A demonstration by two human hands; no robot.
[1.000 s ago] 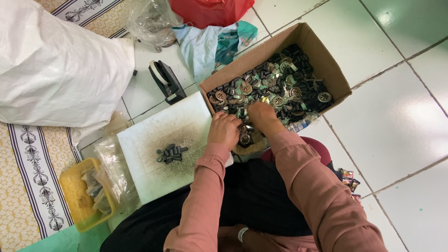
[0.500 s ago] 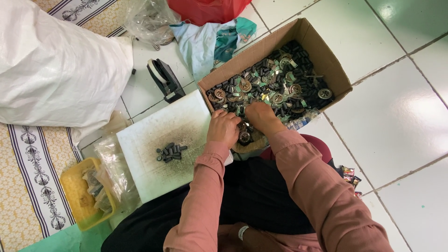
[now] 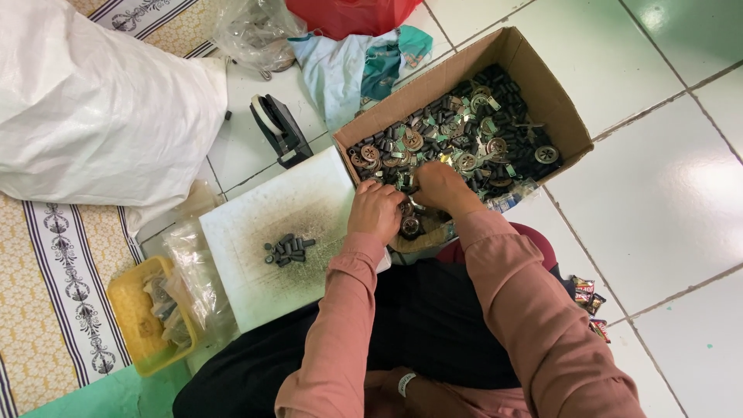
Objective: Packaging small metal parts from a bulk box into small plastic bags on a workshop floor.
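An open cardboard box [image 3: 542, 85] on the tiled floor holds several small dark cylinders and round metal parts [image 3: 464, 135]. Both my hands meet at the box's near edge. My left hand [image 3: 377, 209] is curled, knuckles up, beside the white board. My right hand [image 3: 441, 188] is curled over the parts just inside the box. Between the two hands a round metal part [image 3: 410, 227] shows, and both hands seem to grip it. A small pile of dark cylinders [image 3: 286, 249] lies on the soiled white board [image 3: 302, 201] to the left.
A black tape dispenser [image 3: 279, 128] stands behind the board. A large white sack [image 3: 101, 108] lies at the left, with cloths [image 3: 356, 66] and a clear bag [image 3: 251, 31] at the back. A yellow tray [image 3: 131, 317] and plastic bags sit near left, small wrappers [image 3: 588, 298] at the right.
Both hands stay at the box's near edge, with only slight finger motion. The view has shifted a little.
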